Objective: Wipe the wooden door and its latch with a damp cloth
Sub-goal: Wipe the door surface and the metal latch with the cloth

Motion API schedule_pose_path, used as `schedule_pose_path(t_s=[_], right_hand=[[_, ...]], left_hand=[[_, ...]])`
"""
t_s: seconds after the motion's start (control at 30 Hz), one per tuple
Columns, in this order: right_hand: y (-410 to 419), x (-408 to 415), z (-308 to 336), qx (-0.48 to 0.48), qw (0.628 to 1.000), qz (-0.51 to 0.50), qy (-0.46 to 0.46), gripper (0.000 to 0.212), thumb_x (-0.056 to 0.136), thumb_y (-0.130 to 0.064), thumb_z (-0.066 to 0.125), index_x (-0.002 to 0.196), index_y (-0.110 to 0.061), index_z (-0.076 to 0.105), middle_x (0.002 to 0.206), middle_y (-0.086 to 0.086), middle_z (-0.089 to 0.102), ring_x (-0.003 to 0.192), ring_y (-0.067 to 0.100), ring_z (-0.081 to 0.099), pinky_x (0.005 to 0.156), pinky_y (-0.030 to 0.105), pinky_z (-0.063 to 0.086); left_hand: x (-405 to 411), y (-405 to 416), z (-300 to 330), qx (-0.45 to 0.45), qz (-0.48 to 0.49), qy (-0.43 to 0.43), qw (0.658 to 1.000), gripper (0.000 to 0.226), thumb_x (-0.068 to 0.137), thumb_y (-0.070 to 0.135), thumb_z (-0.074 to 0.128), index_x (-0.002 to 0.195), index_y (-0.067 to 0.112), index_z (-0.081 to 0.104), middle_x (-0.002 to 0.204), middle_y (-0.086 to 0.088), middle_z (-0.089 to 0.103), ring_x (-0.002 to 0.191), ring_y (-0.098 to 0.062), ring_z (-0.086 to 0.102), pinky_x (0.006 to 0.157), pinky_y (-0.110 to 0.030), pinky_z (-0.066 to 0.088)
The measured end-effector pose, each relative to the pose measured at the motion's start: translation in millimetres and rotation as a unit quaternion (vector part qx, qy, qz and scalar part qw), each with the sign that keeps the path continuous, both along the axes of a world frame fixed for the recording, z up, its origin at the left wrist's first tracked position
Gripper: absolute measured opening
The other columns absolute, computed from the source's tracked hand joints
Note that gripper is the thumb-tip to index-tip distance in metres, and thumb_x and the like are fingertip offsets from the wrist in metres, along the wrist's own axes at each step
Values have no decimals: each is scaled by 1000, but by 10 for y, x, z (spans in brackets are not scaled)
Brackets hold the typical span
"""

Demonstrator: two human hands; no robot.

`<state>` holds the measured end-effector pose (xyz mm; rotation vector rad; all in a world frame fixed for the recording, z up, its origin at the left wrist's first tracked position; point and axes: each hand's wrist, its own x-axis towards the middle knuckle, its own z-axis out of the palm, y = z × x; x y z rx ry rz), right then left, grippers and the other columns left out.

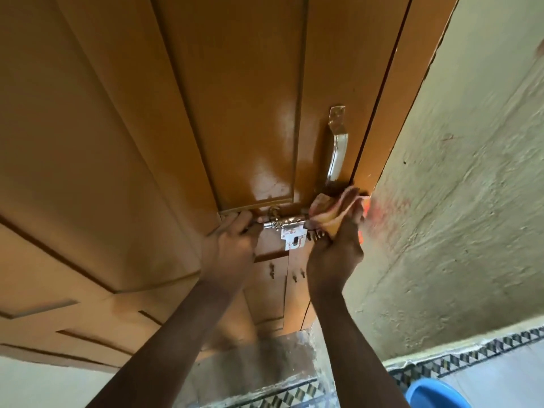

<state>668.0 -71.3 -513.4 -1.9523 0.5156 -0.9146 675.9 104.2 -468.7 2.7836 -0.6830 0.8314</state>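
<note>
A brown panelled wooden door (164, 119) fills the view, glossy with wet streaks near its right edge. A silver sliding latch (290, 229) is fixed across it at hand height, below a metal pull handle (338, 148). My left hand (228, 250) grips the left end of the latch bolt. My right hand (335, 251) holds a bunched pink-orange cloth (329, 209) pressed against the right end of the latch, at the door's edge under the handle.
A rough pale green wall (459, 187) stands right of the door frame. A blue plastic tub (435, 394) sits on the floor at lower right, beside a patterned tile border (459, 357). A stone threshold (273, 363) lies below the door.
</note>
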Motion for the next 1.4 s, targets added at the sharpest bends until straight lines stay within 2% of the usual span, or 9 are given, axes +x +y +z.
schedule_pose_path(t_s=[0.17,0.37,0.47,0.57,0.7,0.87,1.07,1.3,1.4], right_hand=[[256,-207,-93,-214,965,151,-4,67,91,-4,37,158,-9,30,165,14,29,156,37,13,95,46,59],[368,-98,-17,-133,987,86,14,56,91,2,48,147,-1,50,159,19,40,151,43,27,105,42,48],[456,-190,-61,-247,955,162,2,60,93,-6,37,153,-7,41,162,16,35,154,39,19,100,43,53],[30,-193,-146,-249,958,139,7,63,90,2,41,153,-8,41,161,13,36,152,40,26,78,50,64],[189,-93,-93,-179,981,78,15,53,96,-6,40,148,1,47,158,21,40,147,50,31,85,53,62],[99,-201,-225,-315,931,181,-23,59,96,2,48,154,-7,37,164,12,28,155,36,15,79,51,64],[289,-63,-148,-178,980,90,-28,49,100,-6,43,149,1,45,159,22,36,150,47,24,89,44,59],[49,-129,-390,-268,954,122,-53,45,110,-22,37,147,1,44,157,22,40,151,44,26,86,54,62],[267,-82,-226,-112,989,66,-69,50,106,-24,39,141,9,52,152,28,45,145,53,31,107,44,51]], left_hand=[[-24,-20,-13,5,5,-7,1000,23,87,15,61,96,7,81,92,-10,70,80,-31,69,52,-34,55],[-11,-4,-18,16,14,-28,999,20,86,9,64,93,11,82,92,-7,71,81,-29,69,51,-32,52],[23,11,-61,-11,1,-24,1000,6,83,8,80,88,11,80,88,-7,70,76,-27,66,52,-32,52],[16,12,-27,-14,-9,-38,999,26,87,8,56,92,10,81,88,-6,69,77,-27,66,52,-32,51],[24,31,-37,-7,-14,-35,999,29,87,8,52,95,8,80,92,-7,68,82,-29,67,53,-33,52],[6,31,-59,-15,-13,-20,1000,10,82,5,74,90,9,79,92,-7,69,81,-27,67,51,-34,56],[6,31,-49,-13,-7,-46,999,17,86,8,67,95,10,80,94,-6,70,82,-26,66,52,-33,53],[-28,22,-6,-20,-17,-60,998,32,87,7,51,98,10,81,90,-6,70,77,-25,64,54,-30,50],[-22,19,-1,-18,-10,-65,998,34,86,8,49,99,10,81,89,-6,68,76,-26,64,53,-31,48]])
